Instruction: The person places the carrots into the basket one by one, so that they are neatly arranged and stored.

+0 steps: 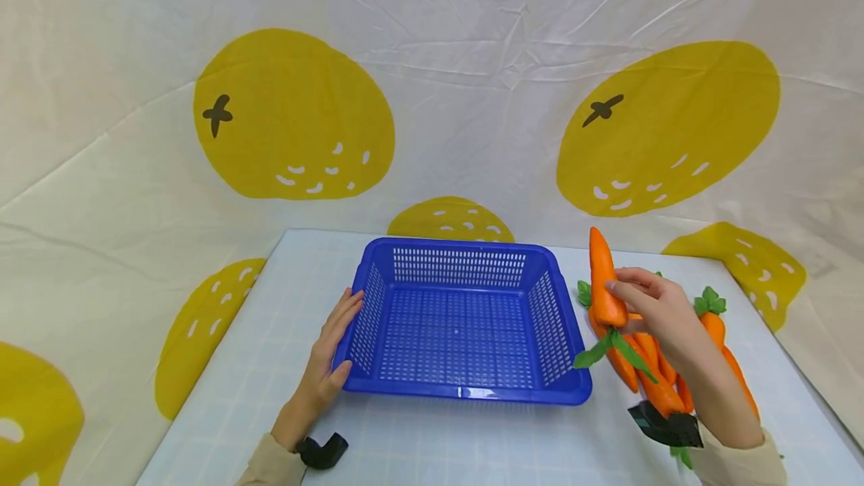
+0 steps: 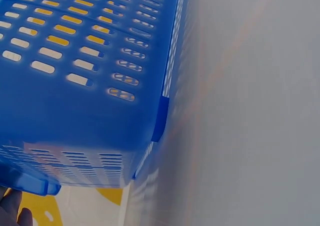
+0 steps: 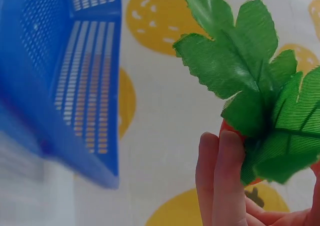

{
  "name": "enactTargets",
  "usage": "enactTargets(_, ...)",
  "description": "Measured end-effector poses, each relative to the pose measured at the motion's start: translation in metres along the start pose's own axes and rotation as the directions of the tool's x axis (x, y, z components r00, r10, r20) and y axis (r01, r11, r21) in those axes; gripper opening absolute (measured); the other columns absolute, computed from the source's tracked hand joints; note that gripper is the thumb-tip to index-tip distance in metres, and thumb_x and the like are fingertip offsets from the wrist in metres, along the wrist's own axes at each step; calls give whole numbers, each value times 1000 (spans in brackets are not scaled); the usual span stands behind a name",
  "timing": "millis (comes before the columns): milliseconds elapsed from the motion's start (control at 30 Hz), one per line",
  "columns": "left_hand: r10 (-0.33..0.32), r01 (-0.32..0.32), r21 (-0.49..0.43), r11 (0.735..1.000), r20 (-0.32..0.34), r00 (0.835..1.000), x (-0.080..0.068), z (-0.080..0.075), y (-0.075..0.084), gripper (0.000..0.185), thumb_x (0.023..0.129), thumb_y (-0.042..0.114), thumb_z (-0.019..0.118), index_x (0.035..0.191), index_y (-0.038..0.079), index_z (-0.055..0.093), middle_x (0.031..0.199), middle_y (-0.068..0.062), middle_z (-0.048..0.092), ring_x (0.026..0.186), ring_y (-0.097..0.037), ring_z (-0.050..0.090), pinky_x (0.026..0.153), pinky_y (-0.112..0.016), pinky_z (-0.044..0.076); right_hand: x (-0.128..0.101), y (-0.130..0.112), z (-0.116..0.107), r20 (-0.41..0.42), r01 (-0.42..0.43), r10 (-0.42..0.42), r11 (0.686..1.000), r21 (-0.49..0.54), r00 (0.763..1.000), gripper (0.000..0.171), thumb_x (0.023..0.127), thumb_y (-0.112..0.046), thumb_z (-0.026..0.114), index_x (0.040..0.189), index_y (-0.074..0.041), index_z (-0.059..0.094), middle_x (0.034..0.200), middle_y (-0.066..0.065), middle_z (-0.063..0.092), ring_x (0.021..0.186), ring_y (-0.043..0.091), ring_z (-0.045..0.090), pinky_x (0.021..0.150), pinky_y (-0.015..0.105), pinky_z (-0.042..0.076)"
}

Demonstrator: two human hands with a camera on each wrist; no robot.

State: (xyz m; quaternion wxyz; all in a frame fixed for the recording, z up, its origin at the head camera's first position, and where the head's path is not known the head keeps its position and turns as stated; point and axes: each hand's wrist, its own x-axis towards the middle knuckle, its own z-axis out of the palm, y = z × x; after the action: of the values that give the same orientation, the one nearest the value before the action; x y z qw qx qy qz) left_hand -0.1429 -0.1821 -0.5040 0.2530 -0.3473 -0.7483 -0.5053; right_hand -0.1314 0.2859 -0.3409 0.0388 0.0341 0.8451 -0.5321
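A blue perforated basket (image 1: 466, 391) sits on the pale table, with nothing inside it. My left hand (image 1: 335, 347) lies with straight fingers against its left outer wall; the left wrist view shows that blue wall (image 2: 75, 86) up close. To the right of the basket my right hand (image 1: 648, 298) grips an orange toy carrot (image 1: 604, 283), lifted with its tip pointing up and its green leaves (image 1: 607, 347) hanging down. The right wrist view shows those leaves (image 3: 250, 81) above my fingers (image 3: 220, 181), with the basket (image 3: 60, 76) to the left.
Several more toy carrots (image 1: 715, 336) lie in a pile on the table under and behind my right arm. A white cloth with yellow orange prints (image 1: 293, 115) hangs behind and around the table. The table edges (image 1: 223, 366) run close on both sides.
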Motion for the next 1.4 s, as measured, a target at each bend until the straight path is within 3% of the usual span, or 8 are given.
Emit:
enactTargets(167, -3, 3, 2, 1000, 0, 1000, 0, -1, 0, 68, 96, 36, 43, 145, -11, 39, 152, -29, 35, 145, -49, 16, 122, -36, 8, 8, -18, 8, 33, 42, -46, 993, 108, 998, 54, 103, -31, 52, 141, 5, 39, 97, -1, 63, 80, 13, 68, 67, 32, 60)
enactTargets(400, -18, 18, 5, 1000, 4, 1000, 0, -1, 1, 68, 96, 36, 43, 146, -10, 38, 153, -28, 34, 146, -48, 16, 122, -36, 8, 18, -44, 27, 104, 60, -92, 958, 281, 990, 37, 102, -26, 54, 130, -3, 45, 99, 5, 64, 81, 20, 71, 69, 34, 60)
enactTargets(567, -16, 16, 4, 1000, 2, 1000, -1, -1, 1, 68, 95, 36, 43, 146, -10, 38, 153, -28, 34, 146, -47, 16, 122, -36, 8, 30, -60, 46, 164, 62, -124, 939, 337, 979, 31, 101, -22, 52, 125, -3, 47, 100, 8, 62, 80, 22, 69, 69, 35, 60)
enactTargets(933, 6, -6, -5, 1000, -1, 1000, -1, 0, -1, 68, 95, 36, 43, 144, -12, 39, 152, -30, 35, 146, -48, 17, 122, -36, 8, 60, -81, 103, 291, 44, -169, 919, 392, 942, 38, 97, -17, 51, 126, 5, 39, 107, 19, 55, 77, 23, 69, 62, 32, 60)
enactTargets(1200, 11, -11, -1, 1000, -2, 1000, 0, 1, -1, 69, 96, 37, 43, 145, -11, 39, 152, -29, 35, 146, -48, 17, 122, -37, 9, 77, -88, 149, 368, -35, -131, 911, 411, 920, 42, 97, -17, 53, 130, 6, 40, 115, 24, 54, 79, 25, 68, 61, 32, 60)
enactTargets(1400, 6, -6, 2, 1000, -2, 1000, -1, 0, -2, 70, 96, 39, 43, 145, -10, 38, 153, -28, 35, 146, -47, 17, 122, -36, 9, 88, -85, 186, 451, -118, -62, 925, 360, 891, 44, 97, -18, 55, 132, 6, 43, 119, 25, 57, 83, 28, 69, 65, 37, 61)
